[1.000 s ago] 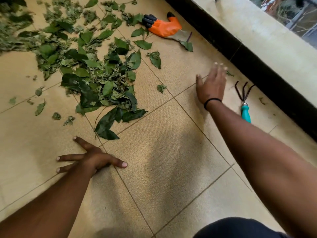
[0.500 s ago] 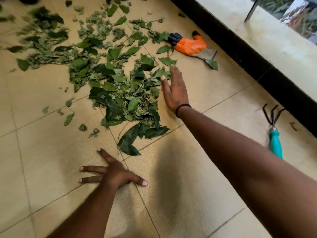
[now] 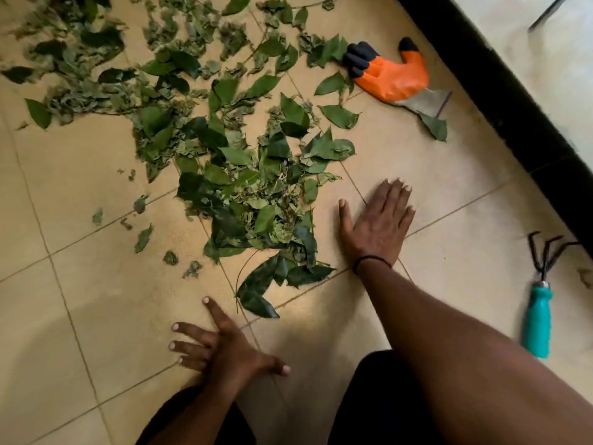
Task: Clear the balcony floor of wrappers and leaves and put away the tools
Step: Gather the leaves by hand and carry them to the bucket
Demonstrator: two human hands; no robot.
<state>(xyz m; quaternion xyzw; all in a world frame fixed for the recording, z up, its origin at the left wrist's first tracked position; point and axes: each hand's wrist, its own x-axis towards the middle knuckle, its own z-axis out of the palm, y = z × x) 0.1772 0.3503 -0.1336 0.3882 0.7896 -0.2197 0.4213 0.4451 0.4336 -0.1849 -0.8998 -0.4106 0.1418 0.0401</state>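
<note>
Green leaves (image 3: 244, 184) lie scattered in a loose heap across the beige tiled floor (image 3: 80, 316), thickest at the centre and spreading to the upper left. My right hand (image 3: 377, 223) lies flat on the tiles, fingers straight, right beside the heap's right edge. My left hand (image 3: 221, 345) is spread flat on the floor below the heap, holding nothing. An orange glove (image 3: 390, 73) with black fingertips lies at the upper right among leaves. A small hand rake (image 3: 539, 303) with a teal handle and black prongs lies on the floor at the right.
A black skirting (image 3: 513, 107) and a pale ledge (image 3: 545, 59) run diagonally along the right side. My dark-clothed knees (image 3: 369, 406) fill the bottom of the view. Small leaf scraps (image 3: 142, 237) dot the tiles left of the heap.
My right hand has swept from near the rake to the leaf heap and drawn back toward me along its right edge, bunching leaves inward. The left hand stays planted on the floor.
</note>
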